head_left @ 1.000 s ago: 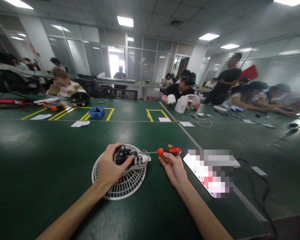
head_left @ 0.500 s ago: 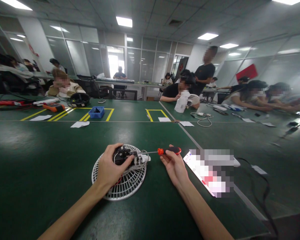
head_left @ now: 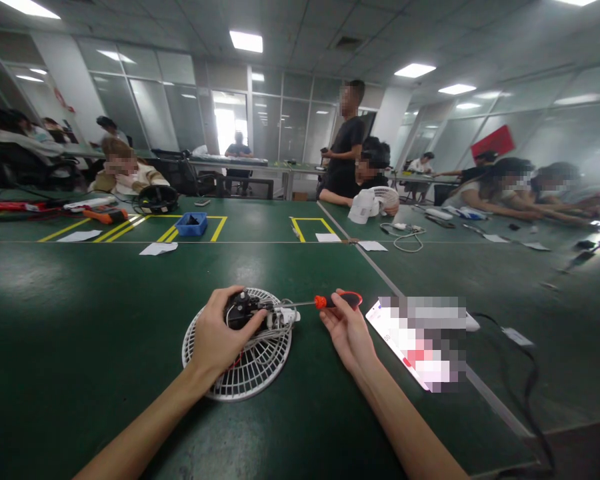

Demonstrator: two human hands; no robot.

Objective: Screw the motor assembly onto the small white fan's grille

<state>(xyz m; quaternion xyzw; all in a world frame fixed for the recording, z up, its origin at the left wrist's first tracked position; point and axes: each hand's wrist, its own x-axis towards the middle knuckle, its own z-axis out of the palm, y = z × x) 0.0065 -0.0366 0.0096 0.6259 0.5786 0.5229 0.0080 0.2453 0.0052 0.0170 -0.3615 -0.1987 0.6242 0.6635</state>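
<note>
A white round fan grille lies on the green table with a black fan motor on top of it. My left hand is closed around the motor, thumb on its right side. Loose grey and white wires and a white plastic part run along the motor's right side. In my right hand is a screwdriver with a red and black handle, held nearly level. Its shaft points left and its tip reaches the motor assembly; the exact contact point is too small to make out.
A phone with a lit screen, partly blurred, lies right of my right hand, near a dark cable. Farther off are a blue bin, paper slips and a white cord. Across the table a person handles another fan.
My hands, the motor and the screwdriver look almost unmoved. In the background, the standing person in black has moved left, and the seated person's arm and head have shifted.
</note>
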